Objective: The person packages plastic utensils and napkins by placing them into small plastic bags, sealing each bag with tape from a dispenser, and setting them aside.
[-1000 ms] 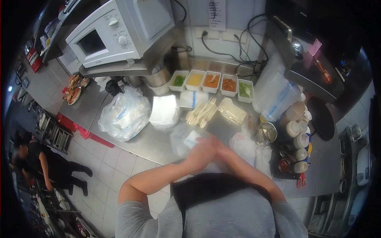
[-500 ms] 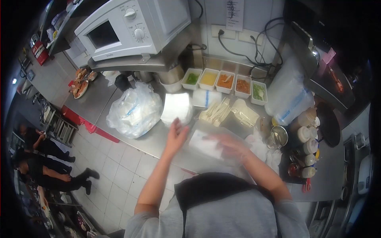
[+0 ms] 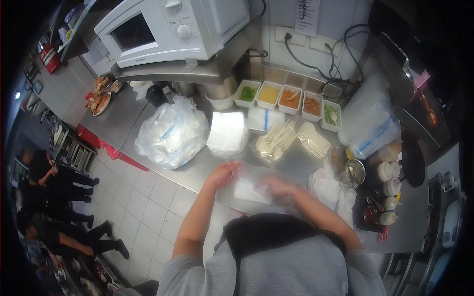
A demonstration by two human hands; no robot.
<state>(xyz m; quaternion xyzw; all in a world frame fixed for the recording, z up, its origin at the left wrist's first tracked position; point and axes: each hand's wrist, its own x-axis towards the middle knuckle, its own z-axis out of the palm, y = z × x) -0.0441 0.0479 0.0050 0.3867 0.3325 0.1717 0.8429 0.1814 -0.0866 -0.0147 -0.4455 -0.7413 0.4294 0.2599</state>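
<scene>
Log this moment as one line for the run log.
left hand: at clear bag | right hand: at bag, blurred | grips: unclear | in or under bag: flat white item | beyond: white stack, cutlery

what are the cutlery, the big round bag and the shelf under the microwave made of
Cutlery: perhaps wood or plastic, given its pale beige, fairly matte look. Bag: thin, shiny plastic, by its translucent, crinkled folds. Shelf: probably stainless steel, from its grey, softly reflective surface.
</scene>
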